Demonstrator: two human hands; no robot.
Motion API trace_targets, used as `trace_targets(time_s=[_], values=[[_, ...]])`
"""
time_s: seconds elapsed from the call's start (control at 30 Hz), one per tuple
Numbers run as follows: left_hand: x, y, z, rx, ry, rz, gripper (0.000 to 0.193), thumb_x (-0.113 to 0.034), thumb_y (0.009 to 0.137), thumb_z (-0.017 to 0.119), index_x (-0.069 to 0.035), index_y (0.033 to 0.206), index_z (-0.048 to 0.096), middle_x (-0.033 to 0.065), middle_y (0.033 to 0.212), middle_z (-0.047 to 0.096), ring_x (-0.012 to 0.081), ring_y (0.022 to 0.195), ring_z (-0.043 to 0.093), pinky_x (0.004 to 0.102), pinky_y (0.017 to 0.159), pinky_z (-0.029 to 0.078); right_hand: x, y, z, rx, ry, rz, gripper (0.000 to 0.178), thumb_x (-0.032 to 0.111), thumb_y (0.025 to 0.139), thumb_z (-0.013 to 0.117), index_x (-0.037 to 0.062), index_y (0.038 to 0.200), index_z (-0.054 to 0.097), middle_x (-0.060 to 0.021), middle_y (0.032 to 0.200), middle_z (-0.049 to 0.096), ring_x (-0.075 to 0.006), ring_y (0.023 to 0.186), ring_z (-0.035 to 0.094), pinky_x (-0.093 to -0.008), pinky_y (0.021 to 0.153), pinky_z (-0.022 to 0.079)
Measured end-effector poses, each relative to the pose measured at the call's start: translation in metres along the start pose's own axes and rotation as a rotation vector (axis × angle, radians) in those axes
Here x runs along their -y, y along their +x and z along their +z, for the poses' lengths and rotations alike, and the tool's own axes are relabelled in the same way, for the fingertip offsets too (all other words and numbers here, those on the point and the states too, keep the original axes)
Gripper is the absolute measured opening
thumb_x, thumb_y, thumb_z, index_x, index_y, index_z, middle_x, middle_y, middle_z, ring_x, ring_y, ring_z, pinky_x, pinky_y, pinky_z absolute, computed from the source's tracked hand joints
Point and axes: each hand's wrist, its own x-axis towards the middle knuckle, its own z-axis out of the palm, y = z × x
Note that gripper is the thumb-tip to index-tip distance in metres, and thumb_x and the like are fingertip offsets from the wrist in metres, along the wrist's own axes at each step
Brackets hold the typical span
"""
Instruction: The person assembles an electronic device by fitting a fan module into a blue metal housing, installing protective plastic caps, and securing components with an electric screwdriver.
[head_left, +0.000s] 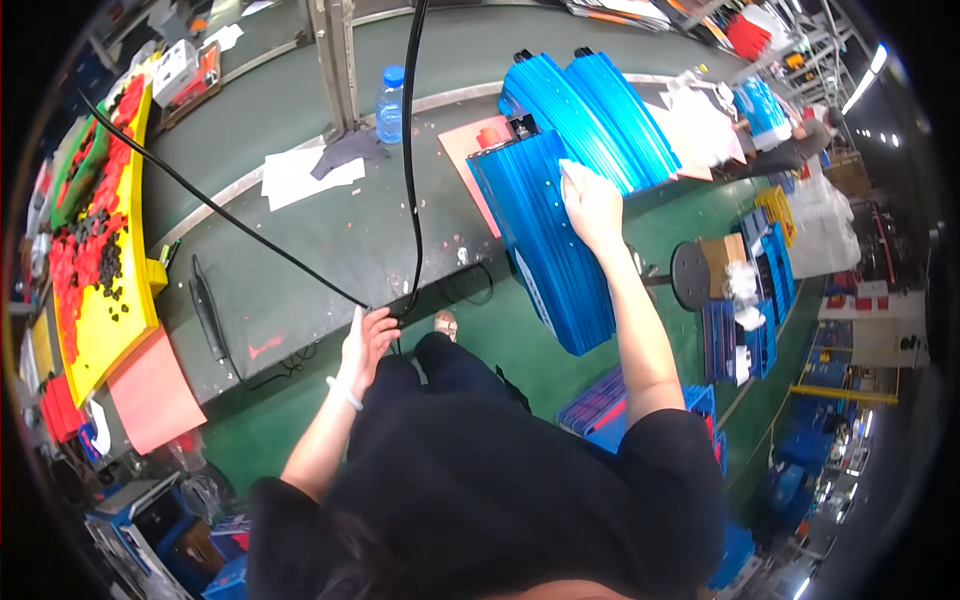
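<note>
The ribbed blue case (540, 220) nearest the person lies across the tabletop (310, 225), its near end jutting past the edge over the floor. On the case, the right hand (592, 205) has fingers bent against its right side, a white scrap at their tips; whether they grasp, I cannot tell. Left of the case, the left hand's (368, 345) half-curled fingers meet a black cable (240, 232); their grip is unclear. Another cable (412, 150) hangs between case and bottle (390, 105). Just beyond the case stand two more blue cases (565, 115). Far left of it, a yellow tray (115, 350) carries red and black bits; a green tray (82, 180) there holds red ones. Right of it, blue crates (762, 345) sit on the floor.
</note>
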Motion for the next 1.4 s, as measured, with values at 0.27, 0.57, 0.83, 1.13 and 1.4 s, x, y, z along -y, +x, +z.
trace_targets(time_s=[0.27, 0.57, 0.83, 1.13, 1.4], values=[[0.038, -0.015, 0.010, -0.254, -0.306, 0.108, 0.058, -0.054, 0.094, 0.031, -0.005, 0.117, 0.051, 0.0063, 0.095, 0.060, 0.0165, 0.082, 0.059, 0.0245, 0.069, 0.042, -0.059, 0.086, 0.065, 0.223, -0.088, -0.082, 0.028, 0.026, 0.091, 0.043, 0.0092, 0.102, 0.062, -0.0142, 0.083, 0.065, -0.0304, 0.074, 0.062, -0.0413, 0.066, 0.049], [0.052, -0.027, 0.013, -0.411, -0.475, 0.195, 0.058, -0.056, 0.091, 0.037, -0.007, 0.115, 0.053, 0.0065, 0.099, 0.058, 0.0172, 0.085, 0.057, 0.0260, 0.071, 0.045, -0.089, 0.139, 0.112, 0.305, -0.060, -0.068, 0.039, 0.033, 0.094, 0.037, 0.0043, 0.086, 0.062, -0.0185, 0.080, 0.063, -0.0370, 0.077, 0.060, -0.0464, 0.072, 0.047], [0.052, -0.011, 0.029, -0.431, -0.534, 0.205, 0.054, -0.055, 0.092, 0.036, -0.008, 0.113, 0.052, 0.0066, 0.094, 0.059, 0.0172, 0.084, 0.058, 0.0264, 0.070, 0.042, -0.090, 0.168, 0.134, 0.409, -0.068, -0.027, 0.044, 0.036, 0.094, 0.037, 0.0032, 0.082, 0.064, -0.0191, 0.082, 0.063, -0.0366, 0.075, 0.061, -0.0463, 0.070, 0.048], [0.050, -0.005, 0.032, -0.447, -0.567, 0.194, 0.059, -0.056, 0.091, 0.036, -0.006, 0.120, 0.049, 0.0078, 0.100, 0.057, 0.0180, 0.087, 0.055, 0.0283, 0.074, 0.044, -0.086, 0.171, 0.165, 0.491, -0.018, 0.180, 0.036, 0.031, 0.088, 0.046, 0.0007, 0.086, 0.066, -0.0203, 0.085, 0.065, -0.0362, 0.079, 0.064, -0.0450, 0.072, 0.050], [0.035, 0.016, 0.016, -0.401, -0.460, 0.117, 0.065, -0.059, 0.089, 0.039, -0.007, 0.128, 0.045, 0.0089, 0.117, 0.051, 0.0182, 0.097, 0.053, 0.0294, 0.082, 0.043, -0.091, 0.167, 0.166, 0.402, -0.065, 0.059, 0.034, 0.030, 0.089, 0.041, 0.0049, 0.089, 0.064, -0.0171, 0.081, 0.065, -0.0353, 0.076, 0.063, -0.0456, 0.066, 0.051]])
